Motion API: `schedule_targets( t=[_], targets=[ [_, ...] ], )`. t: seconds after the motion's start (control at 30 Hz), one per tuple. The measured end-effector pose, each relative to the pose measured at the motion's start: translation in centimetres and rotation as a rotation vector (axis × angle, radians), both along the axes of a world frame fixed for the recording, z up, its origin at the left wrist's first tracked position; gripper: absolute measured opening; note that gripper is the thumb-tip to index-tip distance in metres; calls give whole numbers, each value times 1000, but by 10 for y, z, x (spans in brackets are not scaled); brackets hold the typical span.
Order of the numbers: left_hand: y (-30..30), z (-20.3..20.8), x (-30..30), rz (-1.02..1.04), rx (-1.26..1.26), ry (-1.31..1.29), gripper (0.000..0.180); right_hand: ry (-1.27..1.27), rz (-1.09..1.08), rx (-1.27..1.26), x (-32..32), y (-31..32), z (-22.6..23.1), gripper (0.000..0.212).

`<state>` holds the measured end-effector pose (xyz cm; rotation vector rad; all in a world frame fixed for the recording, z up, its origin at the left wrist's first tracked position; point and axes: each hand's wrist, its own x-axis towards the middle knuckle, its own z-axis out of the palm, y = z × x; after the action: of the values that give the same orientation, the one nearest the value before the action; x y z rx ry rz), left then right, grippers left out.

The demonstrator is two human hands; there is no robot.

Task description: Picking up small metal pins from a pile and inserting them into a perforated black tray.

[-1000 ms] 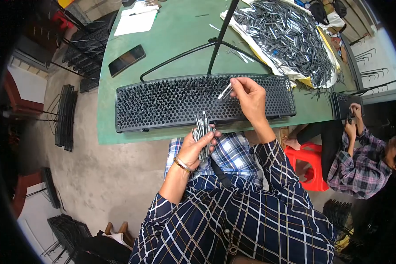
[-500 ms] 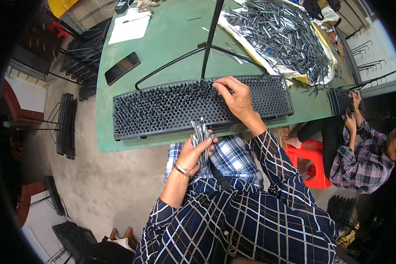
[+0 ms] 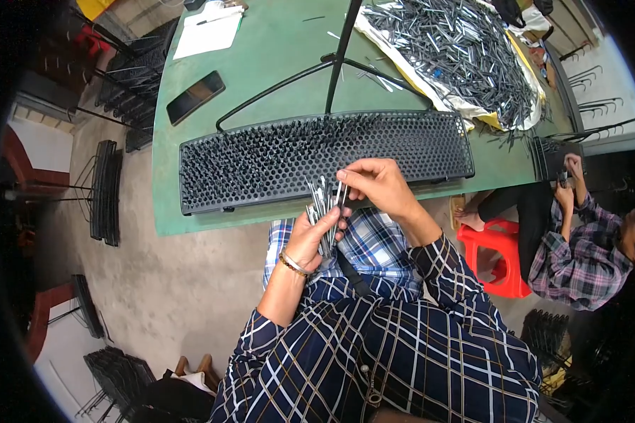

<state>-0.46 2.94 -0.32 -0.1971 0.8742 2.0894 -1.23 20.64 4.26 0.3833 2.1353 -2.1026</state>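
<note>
Left hand (image 3: 316, 236) closed around a bundle of thin metal pins (image 3: 322, 204), held upright just off the near edge of the green table (image 3: 275, 56), over the lap. Right hand (image 3: 375, 185) beside it, thumb and fingers pinched on the top of one pin in the bundle — the two hands touching at the pins. Just beyond both hands, a long black perforated tray (image 3: 289, 158) lying across the table, its holes largely filled with pins standing on end. Behind the tray, a black wire stand (image 3: 339, 60) with an upright rod and spread legs. Farther back on the right, a heap of loose pins (image 3: 458, 49) on a pale sheet (image 3: 374, 25). On the left of the table, a dark phone (image 3: 195, 96) and a white paper (image 3: 208, 35) with a pen on it. On the right, another person (image 3: 578, 247) in a plaid shirt seated low beside a red stool (image 3: 497, 254), hands at a small black tray — well apart. On the floor at left, stacked black racks (image 3: 106, 190).
</note>
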Motion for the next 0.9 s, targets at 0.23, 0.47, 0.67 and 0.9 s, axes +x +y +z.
schedule_targets(
  t=[0.23, 0.47, 0.67, 0.9],
  targets=[
    [-1, 0, 0, -3, -80, 9, 18, -84, 32, 72, -3, 1, -3, 22],
    [-1, 2, -1, -30, -83, 11, 15, -38, -49, 45, -3, 7, -7, 26],
    [-2, -6, 1, -14, -118, 17, 15, 251, -321, 210, -24, 16, 7, 18],
    [1, -2, 1, -39, -150, 30, 14, 593, -235, 567, -50, 16, -11, 13]
  ],
)
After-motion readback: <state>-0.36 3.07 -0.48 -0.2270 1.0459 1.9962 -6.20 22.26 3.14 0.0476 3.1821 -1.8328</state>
